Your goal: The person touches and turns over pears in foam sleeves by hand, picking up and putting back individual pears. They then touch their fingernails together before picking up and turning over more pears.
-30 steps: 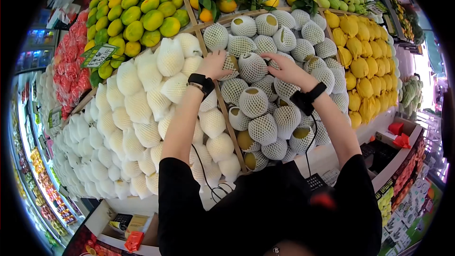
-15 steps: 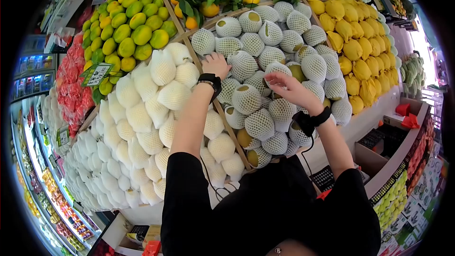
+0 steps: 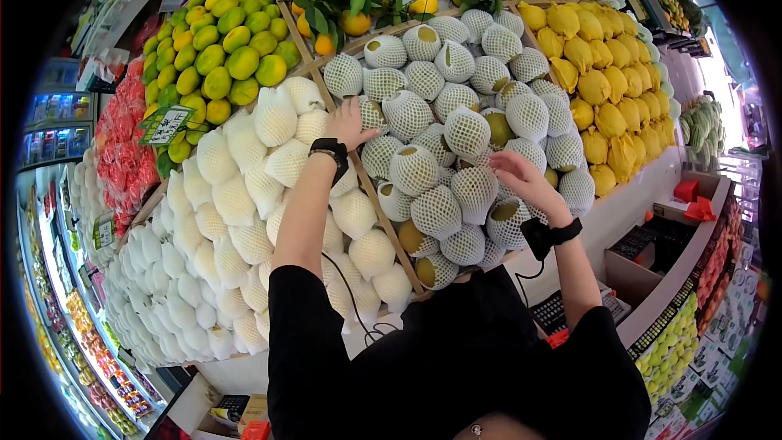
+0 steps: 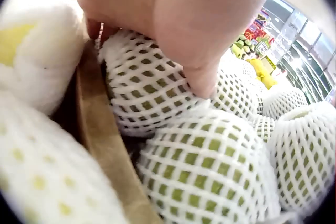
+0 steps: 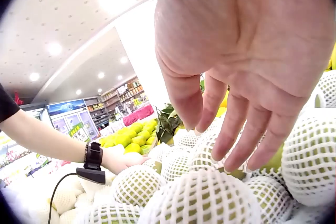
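Observation:
My left hand is at the left edge of the bin of green fruit in white foam nets. In the left wrist view its fingers and thumb curl over one foam-netted green fruit, beside the wooden divider. Part of that fruit is hidden under the palm. Over the right part of the same bin hangs my right hand, its fingers loosely bent downward and nothing between them. The right wrist view has its fingertips just over netted fruit, with a large netted fruit in front of the hand.
Left of the divider lies a pile of fruit in cream foam sleeves. Yellow-wrapped fruit fills the bin to the right. Green-yellow citrus and leafy oranges lie behind. A cable hangs from the right wrist camera.
My right hand has drawn back from the upper netted fruit, toward me and to the right. The left hand stays at the fruit by the divider. The head view has shifted slightly.

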`<control>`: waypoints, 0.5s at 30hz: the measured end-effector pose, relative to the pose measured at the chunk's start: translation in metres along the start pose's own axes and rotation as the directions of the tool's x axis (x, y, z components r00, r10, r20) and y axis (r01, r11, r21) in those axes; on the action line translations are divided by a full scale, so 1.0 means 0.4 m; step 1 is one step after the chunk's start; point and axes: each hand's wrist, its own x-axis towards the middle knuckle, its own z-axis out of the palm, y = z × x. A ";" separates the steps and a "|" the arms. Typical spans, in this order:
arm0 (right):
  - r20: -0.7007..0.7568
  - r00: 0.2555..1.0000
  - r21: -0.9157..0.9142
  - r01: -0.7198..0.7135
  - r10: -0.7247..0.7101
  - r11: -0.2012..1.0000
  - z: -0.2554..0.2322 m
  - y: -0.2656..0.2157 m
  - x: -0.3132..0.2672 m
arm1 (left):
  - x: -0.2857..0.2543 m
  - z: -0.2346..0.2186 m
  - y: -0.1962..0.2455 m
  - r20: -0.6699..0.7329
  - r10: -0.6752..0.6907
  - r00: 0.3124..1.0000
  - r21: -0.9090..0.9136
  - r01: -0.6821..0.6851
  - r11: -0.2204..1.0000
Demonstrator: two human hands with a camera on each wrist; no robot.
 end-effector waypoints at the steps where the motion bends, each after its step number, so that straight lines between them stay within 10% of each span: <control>1: -0.010 1.000 0.001 -0.014 0.014 1.000 -0.003 0.002 -0.012 | 0.003 0.006 0.003 -0.032 0.004 0.999 0.018 -0.003 1.000; 15: 0.230 0.972 -0.331 0.036 0.043 0.943 -0.088 -0.089 0.138 | 0.064 0.003 0.097 0.094 -0.308 0.947 0.101 0.299 0.949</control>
